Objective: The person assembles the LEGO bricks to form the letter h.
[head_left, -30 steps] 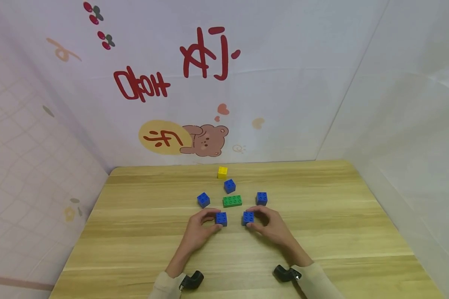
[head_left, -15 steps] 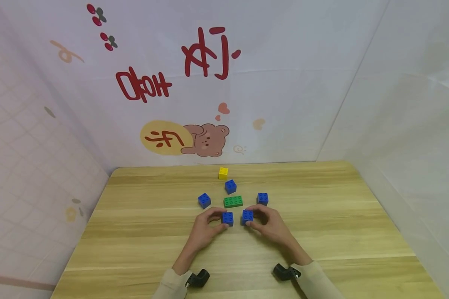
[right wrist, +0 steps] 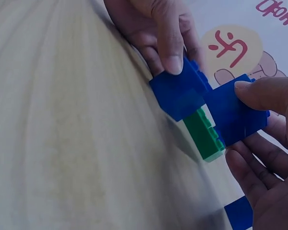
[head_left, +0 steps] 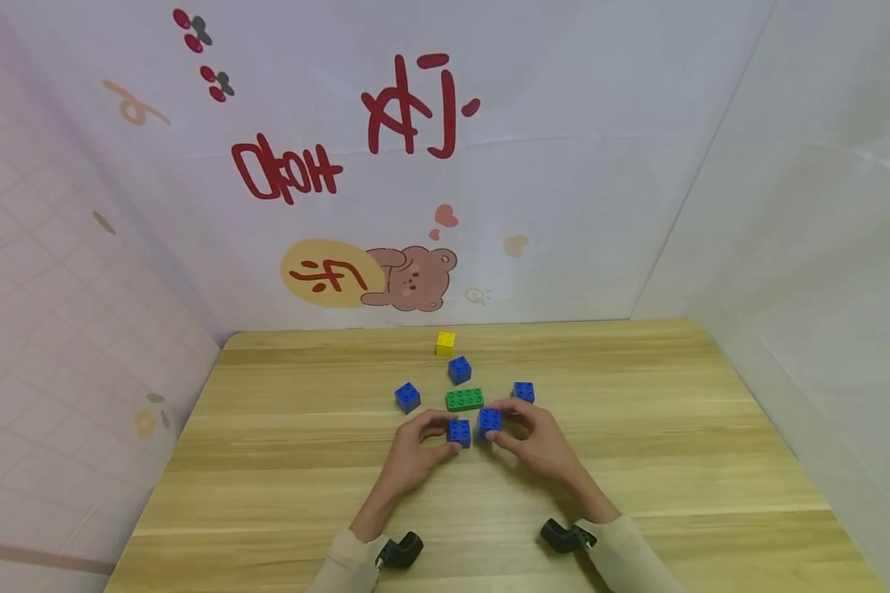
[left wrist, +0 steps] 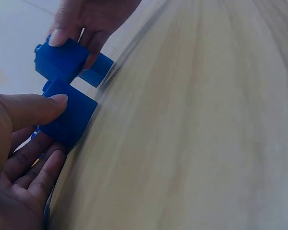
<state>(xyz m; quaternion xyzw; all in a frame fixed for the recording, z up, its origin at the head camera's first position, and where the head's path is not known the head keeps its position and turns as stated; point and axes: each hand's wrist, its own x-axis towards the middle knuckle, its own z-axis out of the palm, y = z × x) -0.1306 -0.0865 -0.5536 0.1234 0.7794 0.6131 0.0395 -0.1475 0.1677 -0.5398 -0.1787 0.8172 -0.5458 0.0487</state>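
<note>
Two small blue square plastic studded bricks are held side by side near the table centre. The left-held blue brick (head_left: 459, 431) is pinched by the left hand (head_left: 413, 451), thumb on its near face and fingers curled round the far side. The right-held blue brick (head_left: 489, 422) is pinched the same way by the right hand (head_left: 536, 445). The two bricks sit just beside each other, corners about touching; the right one is slightly higher and tilted. In the left wrist view the thumb lies flat on the left brick's (left wrist: 67, 115) side, with the right brick (left wrist: 60, 60) just beyond it. In the right wrist view the two bricks (right wrist: 181, 93) (right wrist: 236, 112) meet at a corner.

Just behind them lies a green rectangular plastic studded brick (head_left: 465, 399), flat on the light wooden table (head_left: 267, 461) and apart from the hands. Three more small blue square bricks lie loose around it: one to the left (head_left: 407, 397), one behind (head_left: 459, 370), one to the right (head_left: 523, 392), close to the right hand's fingers. A small yellow square brick (head_left: 445, 343) sits furthest back, near the wall. Black wrist-worn cameras (head_left: 403, 550) (head_left: 562, 537) show at both cuffs of pale sleeves. The backdrop is a pale cloth with red lettering and a brown cartoon bear (head_left: 411, 280).
</note>
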